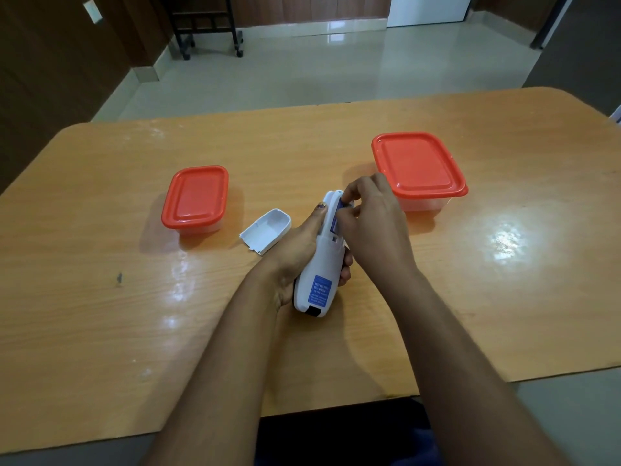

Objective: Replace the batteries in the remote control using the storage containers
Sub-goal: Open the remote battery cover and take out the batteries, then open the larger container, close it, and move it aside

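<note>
- The person's left hand (pixel 295 253) grips the white remote control (pixel 319 270) from the left side, thumb laid along its upper edge, fingertips wrapped round and showing on the right edge.
- The remote is held back side up, just above the wooden counter (pixel 100 297) near its middle, with its far end pointing away from the person; a blue label (pixel 320 290) sits on its near half.
- Its battery bay at the far end is uncovered. A battery (pixel 336 218) with a blue and white wrap lies in that bay.
- The right hand (pixel 373 223) hovers over the bay, fingers (pixel 351 196) curled down and pinching the battery between thumb and fingertips. Whether the battery is fully seated or partly lifted, I cannot tell.
- The white battery cover (pixel 267 230) lies on the counter just left of the left hand, hollow side up, apart from the remote.
- A small clear container with a red lid (pixel 195 198) stands on the counter further left, lid on.
- A larger clear container with a red lid (pixel 418 166) stands to the right and further back, just beyond the right hand, also closed. What lies inside either box is not visible from here.
- Beyond the counter a pale tiled floor (pixel 302 68) shines, and a dark wheeled stand (pixel 205 25) is against the far wall.
</note>
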